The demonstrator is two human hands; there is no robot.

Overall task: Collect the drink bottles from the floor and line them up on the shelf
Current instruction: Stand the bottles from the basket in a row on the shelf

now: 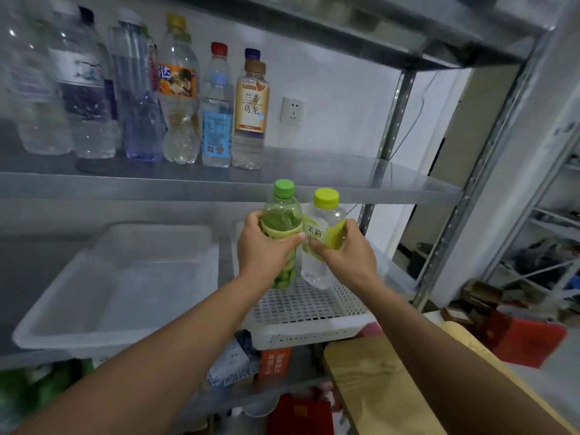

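Holding upright, caps up: green-cap bottle (281,227) L hand (263,249), yellow-cap bottle (323,233) R hand (348,252).

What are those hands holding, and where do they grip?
Left hand grips the green-capped bottle around its middle; right hand grips the yellow-capped bottle around its label.

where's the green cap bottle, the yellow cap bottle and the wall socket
green cap bottle (280,218): head view, on its clear upper body above the left hand
yellow cap bottle (324,217): head view, on its clear shoulder below the cap
wall socket (293,110): head view, middle of its white faceplate
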